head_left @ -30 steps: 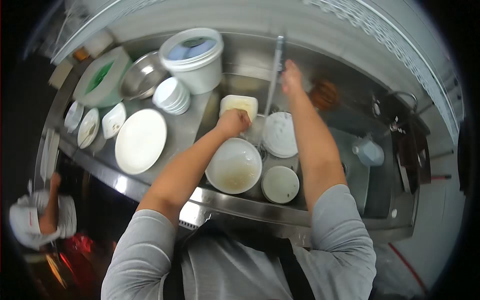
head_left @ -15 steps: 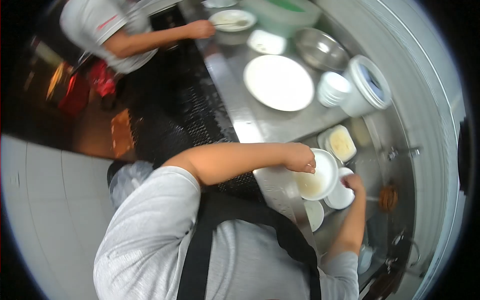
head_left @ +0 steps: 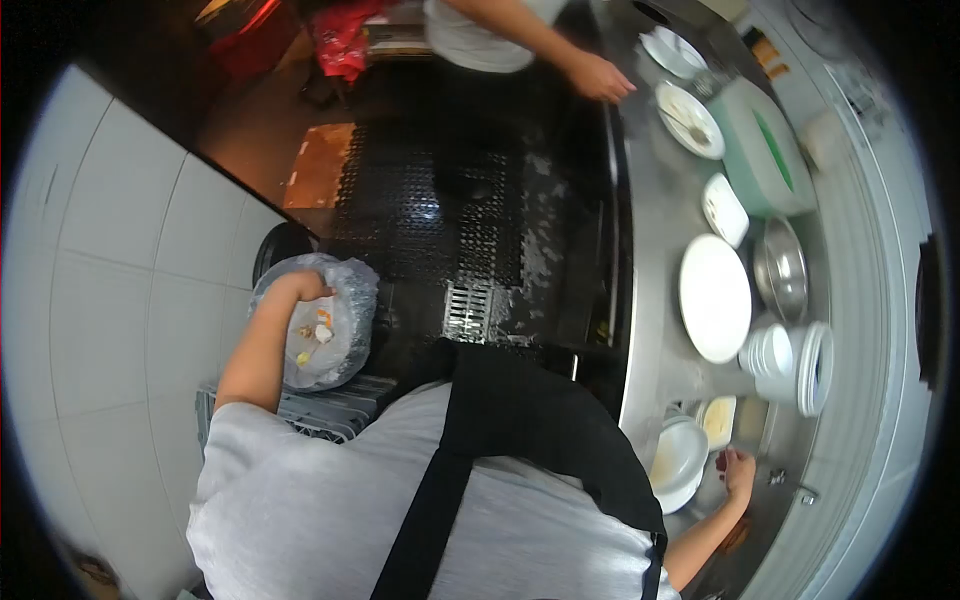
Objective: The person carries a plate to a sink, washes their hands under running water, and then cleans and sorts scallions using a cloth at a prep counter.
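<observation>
My left hand (head_left: 312,286) is over a bin (head_left: 362,300) lined with a clear plastic bag, its fingers partly stretched out with nothing visible in them. Inside the bin lie food scraps (head_left: 318,332). At the sink, my right hand (head_left: 738,470) has its fingers curled around something small and dark red, too small to name. Just left of that hand, a white bowl (head_left: 690,440) with cloudy liquid rests on other white dishes. A square white dish (head_left: 718,422) with yellowish contents sits beyond the bowl.
On the steel counter (head_left: 655,330) are a white oval plate (head_left: 715,298), a metal bowl (head_left: 780,270), stacked white cups (head_left: 766,350), a white bucket (head_left: 812,368) and a green tub (head_left: 752,140). A co-worker's hand (head_left: 600,76) is at the counter's far end. Grey crates (head_left: 330,408) stand by the bin.
My left hand has left the white bowl and swung left to over the bin. The view has turned left. My right hand stays at the sink, now raised beside the bowl.
</observation>
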Motion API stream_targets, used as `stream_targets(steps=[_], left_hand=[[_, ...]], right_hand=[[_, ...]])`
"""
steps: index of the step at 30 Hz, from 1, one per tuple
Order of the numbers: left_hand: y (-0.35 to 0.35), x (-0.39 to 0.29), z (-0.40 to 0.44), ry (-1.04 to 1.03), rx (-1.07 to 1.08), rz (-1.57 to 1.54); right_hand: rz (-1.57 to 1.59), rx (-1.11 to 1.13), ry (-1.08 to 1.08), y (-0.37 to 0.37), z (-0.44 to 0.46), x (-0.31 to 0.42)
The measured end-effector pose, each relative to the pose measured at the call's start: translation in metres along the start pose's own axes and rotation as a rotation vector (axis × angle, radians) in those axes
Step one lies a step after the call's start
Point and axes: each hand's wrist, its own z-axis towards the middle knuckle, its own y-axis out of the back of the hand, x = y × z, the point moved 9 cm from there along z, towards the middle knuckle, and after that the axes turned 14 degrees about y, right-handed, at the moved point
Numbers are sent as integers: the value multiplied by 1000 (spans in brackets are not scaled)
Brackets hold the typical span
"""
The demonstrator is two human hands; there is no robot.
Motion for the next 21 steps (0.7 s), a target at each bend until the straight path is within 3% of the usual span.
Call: stream_targets(steps=[3, 4, 6, 8, 10, 12, 15, 18, 21], left_hand=[[9, 67, -16, 94, -27, -154], [10, 81, -17, 72, -48, -241], [14, 108, -17, 32, -96, -415], [39, 132, -38, -22, -156, -650], [77, 160, -86, -42, -273, -900], [142, 186, -175, -3, -439, -962], [205, 225, -285, -58, -761, -1037], [221, 240, -350, -59, -1003, -1267], [182, 239, -305, -609, -1067, -1810]], right_hand=[[108, 109, 462, -65, 22, 207], [173, 235, 510, -105, 31, 260], [64, 475, 786, -195, 20, 392], [-64, 577, 1262, -274, -13, 511], [-75, 777, 1508, -322, -49, 608], [-98, 916, 1518, -319, -75, 693], [161, 1047, 1662, -264, -108, 806], [532, 1223, 1800, -236, -116, 883], [861, 1856, 1723, -298, -108, 940]])
